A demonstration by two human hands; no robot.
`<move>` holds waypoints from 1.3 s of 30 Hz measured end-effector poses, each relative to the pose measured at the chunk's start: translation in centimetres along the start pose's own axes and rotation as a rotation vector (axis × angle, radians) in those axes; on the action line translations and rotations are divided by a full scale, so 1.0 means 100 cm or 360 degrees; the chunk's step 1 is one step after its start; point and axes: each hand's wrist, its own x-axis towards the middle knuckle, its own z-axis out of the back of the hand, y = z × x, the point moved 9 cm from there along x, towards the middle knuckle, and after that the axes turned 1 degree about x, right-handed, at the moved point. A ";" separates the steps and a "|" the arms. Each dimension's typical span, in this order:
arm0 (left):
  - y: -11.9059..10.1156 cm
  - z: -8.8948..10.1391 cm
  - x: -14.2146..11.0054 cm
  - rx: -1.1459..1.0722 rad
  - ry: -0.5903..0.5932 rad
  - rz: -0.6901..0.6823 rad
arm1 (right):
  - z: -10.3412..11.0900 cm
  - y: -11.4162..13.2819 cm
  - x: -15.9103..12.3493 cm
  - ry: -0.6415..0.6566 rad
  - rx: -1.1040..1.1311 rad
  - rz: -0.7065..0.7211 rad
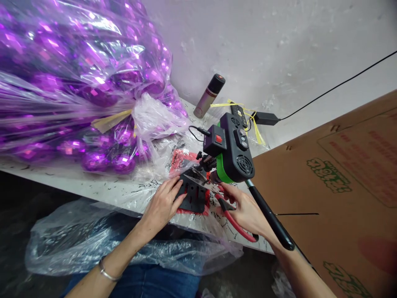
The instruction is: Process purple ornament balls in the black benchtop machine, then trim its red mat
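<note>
Two hands [161,205], one black-and-green machine [232,151], one spray can [209,96], one cardboard box [335,186].

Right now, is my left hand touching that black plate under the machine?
Touching. The head view shows the left hand lying with its fingers on the black plate.

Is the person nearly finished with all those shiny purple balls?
Hard to tell. The big clear bags hold many purple balls, so a lot looks handled already. Right now the left hand presses on the black base under the small black and green machine, and the right hand holds red-handled pliers. How many are left is not visible.
</note>
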 end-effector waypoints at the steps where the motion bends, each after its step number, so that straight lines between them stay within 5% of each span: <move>1: 0.000 0.000 0.000 0.0001 -0.0004 -0.0004 | 0.002 0.000 -0.002 -0.0112 -0.0111 0.0055; 5: -0.001 0.001 0.000 0.0004 -0.0031 -0.0002 | 0.004 0.008 -0.011 -0.0505 -0.0448 0.0289; 15: 0.000 0.001 0.000 0.0009 -0.0023 -0.0003 | -0.002 0.022 -0.011 -0.0725 -0.0660 0.0359; 30: -0.003 0.002 0.001 0.0047 -0.0038 -0.0015 | -0.011 0.004 -0.007 -0.0588 -0.0345 0.0339; 39: 0.000 -0.001 0.000 0.0026 -0.0027 0.0000 | -0.017 -0.015 0.001 -0.0190 0.0044 0.0119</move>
